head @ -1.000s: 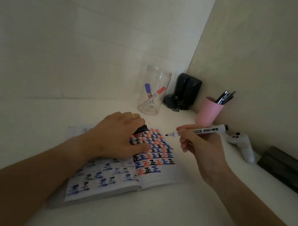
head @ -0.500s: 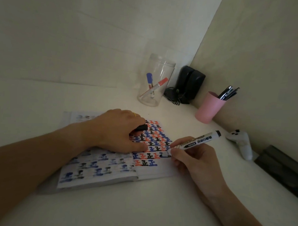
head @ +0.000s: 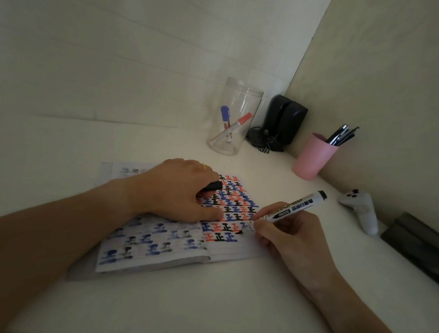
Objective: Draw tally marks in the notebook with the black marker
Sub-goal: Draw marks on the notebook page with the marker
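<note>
An open notebook lies on the white desk, its right page filled with rows of black, red and blue tally characters. My left hand presses flat on the page and pinches the black marker cap under its fingers. My right hand grips the black marker, white-barrelled with a black end. Its tip touches the right page at the end of the bottom row, where a short black stroke shows.
A clear jar with a blue and a red marker stands behind the notebook. Black speakers fill the corner. A pink cup of pens, a white game controller and a dark box line the right wall.
My right hand came down from above the page and set the marker tip on the paper at the bottom row, where a black stroke now appears. The left hand stayed on the page.
</note>
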A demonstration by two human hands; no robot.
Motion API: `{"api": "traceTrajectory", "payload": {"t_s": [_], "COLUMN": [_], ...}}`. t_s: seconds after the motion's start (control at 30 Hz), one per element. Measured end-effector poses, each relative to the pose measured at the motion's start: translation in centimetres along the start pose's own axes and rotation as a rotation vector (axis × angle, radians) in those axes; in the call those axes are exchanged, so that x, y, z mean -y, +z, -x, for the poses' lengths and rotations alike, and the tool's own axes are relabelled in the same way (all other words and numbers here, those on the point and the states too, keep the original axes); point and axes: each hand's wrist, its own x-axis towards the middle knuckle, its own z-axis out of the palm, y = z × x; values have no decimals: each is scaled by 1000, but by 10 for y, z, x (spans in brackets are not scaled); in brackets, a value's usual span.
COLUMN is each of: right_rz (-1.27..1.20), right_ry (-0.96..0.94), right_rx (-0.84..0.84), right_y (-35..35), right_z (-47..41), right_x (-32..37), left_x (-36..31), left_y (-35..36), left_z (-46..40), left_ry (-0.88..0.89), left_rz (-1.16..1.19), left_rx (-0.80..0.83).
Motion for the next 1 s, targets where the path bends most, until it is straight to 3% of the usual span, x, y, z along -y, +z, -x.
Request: {"api": "traceTrajectory", "payload": {"t_s": [1.0], "right_rz": [-53], "right_ry": [-64], "right_rx": [54], "right_y": [-1], "right_z": [2], "right_x": [3], "left_x": [2], "left_y": [1], "left_z": [0], "left_ry": [14], "left_rz": [5], "left_rx": [-22]}}
